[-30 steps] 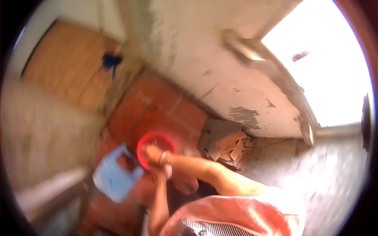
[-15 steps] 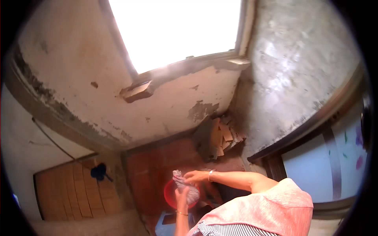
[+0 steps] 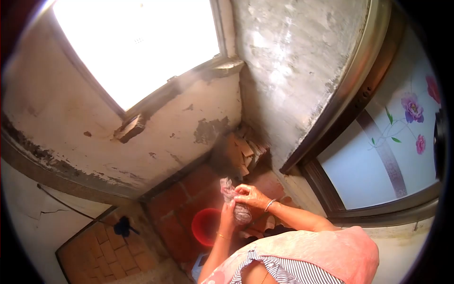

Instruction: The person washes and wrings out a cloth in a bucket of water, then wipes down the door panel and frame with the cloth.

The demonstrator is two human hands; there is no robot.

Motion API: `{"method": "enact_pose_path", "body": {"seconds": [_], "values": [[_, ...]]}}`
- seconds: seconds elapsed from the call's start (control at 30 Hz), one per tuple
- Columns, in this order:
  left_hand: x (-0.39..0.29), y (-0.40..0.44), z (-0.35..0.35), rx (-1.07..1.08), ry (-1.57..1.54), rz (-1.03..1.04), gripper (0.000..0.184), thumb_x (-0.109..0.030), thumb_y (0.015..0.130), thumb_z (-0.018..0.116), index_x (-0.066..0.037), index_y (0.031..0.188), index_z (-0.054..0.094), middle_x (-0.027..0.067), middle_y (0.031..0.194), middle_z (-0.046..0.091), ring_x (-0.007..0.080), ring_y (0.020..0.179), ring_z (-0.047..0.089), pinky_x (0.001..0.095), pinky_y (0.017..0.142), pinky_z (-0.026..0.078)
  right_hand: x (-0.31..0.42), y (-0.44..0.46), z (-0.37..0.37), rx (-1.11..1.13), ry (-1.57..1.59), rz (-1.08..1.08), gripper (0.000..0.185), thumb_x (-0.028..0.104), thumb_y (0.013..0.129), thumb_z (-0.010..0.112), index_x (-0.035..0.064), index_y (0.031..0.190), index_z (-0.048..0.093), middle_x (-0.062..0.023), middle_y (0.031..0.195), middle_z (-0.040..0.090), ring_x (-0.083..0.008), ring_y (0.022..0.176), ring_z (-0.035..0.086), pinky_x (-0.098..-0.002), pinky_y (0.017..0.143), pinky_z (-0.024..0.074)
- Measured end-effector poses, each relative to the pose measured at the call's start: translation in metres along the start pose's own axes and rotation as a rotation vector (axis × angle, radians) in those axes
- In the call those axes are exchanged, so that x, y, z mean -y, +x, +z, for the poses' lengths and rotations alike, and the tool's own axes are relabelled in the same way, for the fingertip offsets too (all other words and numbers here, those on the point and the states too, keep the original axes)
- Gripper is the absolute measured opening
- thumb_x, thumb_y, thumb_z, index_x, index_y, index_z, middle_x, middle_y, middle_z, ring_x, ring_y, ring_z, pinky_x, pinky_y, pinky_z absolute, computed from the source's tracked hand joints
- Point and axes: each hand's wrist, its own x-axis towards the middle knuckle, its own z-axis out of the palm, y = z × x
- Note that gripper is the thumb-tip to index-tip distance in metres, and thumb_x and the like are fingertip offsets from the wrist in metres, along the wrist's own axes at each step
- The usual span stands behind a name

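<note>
A bunched, striped greyish-pink cloth (image 3: 242,214) is held up between my two hands, its twisted top end sticking up above them. My left hand (image 3: 228,213) is wrapped around the cloth from the left side. My right hand (image 3: 252,196), with a bracelet at the wrist, pinches the cloth's narrow part from the right. Just left of my left hand, a red basin (image 3: 202,227) stands on the floor, its right part hidden behind the hand and forearm.
Broken tiles (image 3: 242,154) are piled in the corner beyond my hands. A blue plastic stool (image 3: 198,266) shows partly beside my left forearm. A door with flower-patterned glass (image 3: 378,161) is at the right. Something dark blue (image 3: 124,227) hangs at the lower left.
The cloth, lowered at the basin half a second ago, is now raised to the right of it in both hands. The view has swung right, bringing more of the flowered door in.
</note>
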Motion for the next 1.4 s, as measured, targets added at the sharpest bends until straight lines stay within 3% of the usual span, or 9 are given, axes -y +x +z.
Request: {"method": "enact_pose_path", "body": {"seconds": [0.33,0.47,0.63,0.8,0.9,1.1,1.23,1.33,1.4], "values": [[0.027,0.076,0.105,0.154,-0.199,-0.145,0.041,-0.015,0.087,0.052,-0.001,0.126,0.052,0.0128,0.124,0.059,0.0288,0.111,0.058,0.0449,0.096,0.049,-0.013,-0.066,-0.159,-0.538,0.273,-0.032,0.029,0.017,0.089,0.069,0.0037,0.114,0.061,0.0027,0.101,0.062,-0.0074,0.093,0.057,-0.0242,0.087,0.0454],[0.010,0.069,0.166,0.236,-0.278,-0.222,0.041,-0.011,0.087,0.053,-0.003,0.127,0.052,0.0091,0.124,0.059,0.0229,0.114,0.056,0.0378,0.103,0.043,-0.004,-0.093,-0.184,-0.470,0.593,0.007,0.046,0.021,0.091,0.065,0.0029,0.131,0.052,-0.0033,0.123,0.057,-0.0138,0.116,0.050,-0.0314,0.103,0.0380],[0.048,0.085,0.172,0.266,-0.301,-0.269,0.049,-0.013,0.087,0.053,-0.003,0.135,0.046,0.0121,0.132,0.054,0.0306,0.121,0.052,0.0471,0.105,0.041,0.000,-0.117,-0.190,-0.343,0.764,-0.046,0.069,0.005,0.083,0.059,0.0026,0.147,0.032,-0.0088,0.138,0.046,-0.0210,0.127,0.044,-0.0353,0.108,0.0368],[0.050,0.095,0.162,0.125,-0.204,-0.407,0.045,-0.013,0.083,0.053,-0.006,0.128,0.052,0.0120,0.122,0.059,0.0327,0.113,0.056,0.0502,0.098,0.048,-0.007,-0.136,-0.185,-0.536,0.437,0.037,0.073,-0.001,0.078,0.062,0.0041,0.146,0.035,-0.0091,0.129,0.053,-0.0170,0.109,0.056,-0.0317,0.094,0.0483],[0.042,0.106,0.155,0.383,0.007,-0.386,0.045,-0.012,0.083,0.052,-0.006,0.128,0.049,0.0124,0.121,0.059,0.0316,0.109,0.058,0.0485,0.095,0.051,-0.006,-0.151,-0.167,-0.808,-0.036,-0.035,0.069,0.001,0.078,0.070,0.0034,0.142,0.042,-0.0058,0.125,0.056,-0.0117,0.106,0.056,-0.0300,0.089,0.0508],[0.024,0.100,0.186,0.463,0.290,-0.676,0.041,0.000,0.083,0.046,0.000,0.123,0.049,0.0178,0.120,0.058,0.0322,0.108,0.059,0.0460,0.093,0.052,0.052,-0.185,-0.132,-1.059,-0.029,-0.114,0.061,0.004,0.081,0.074,0.0003,0.136,0.048,-0.0061,0.120,0.061,-0.0113,0.108,0.057,-0.0295,0.094,0.0496],[0.048,0.113,0.185,0.851,0.268,-0.551,0.048,-0.012,0.078,0.053,0.000,0.125,0.050,0.0190,0.124,0.056,0.0355,0.113,0.056,0.0489,0.100,0.046,0.073,-0.202,-0.113,-1.111,0.175,-0.323,0.062,0.012,0.086,0.070,-0.0011,0.140,0.043,-0.0082,0.124,0.060,-0.0159,0.109,0.058,-0.0317,0.100,0.0446],[0.050,0.111,0.196,0.718,-0.149,-1.002,0.051,-0.016,0.078,0.056,0.000,0.126,0.050,0.0167,0.125,0.057,0.0350,0.112,0.057,0.0486,0.102,0.044,0.024,-0.207,-0.118,-1.207,-0.066,0.051,0.054,0.027,0.090,0.066,0.0050,0.137,0.049,-0.0100,0.121,0.064,-0.0166,0.105,0.062,-0.0303,0.094,0.0464],[0.062,0.112,0.186,0.752,0.096,-0.824,0.044,-0.012,0.083,0.055,-0.002,0.126,0.051,0.0135,0.125,0.058,0.0301,0.110,0.058,0.0464,0.099,0.046,0.018,-0.213,-0.108,-1.075,-0.432,0.495,0.046,0.029,0.089,0.068,0.0096,0.129,0.057,-0.0105,0.114,0.067,-0.0136,0.100,0.062,-0.0290,0.089,0.0486]]}}
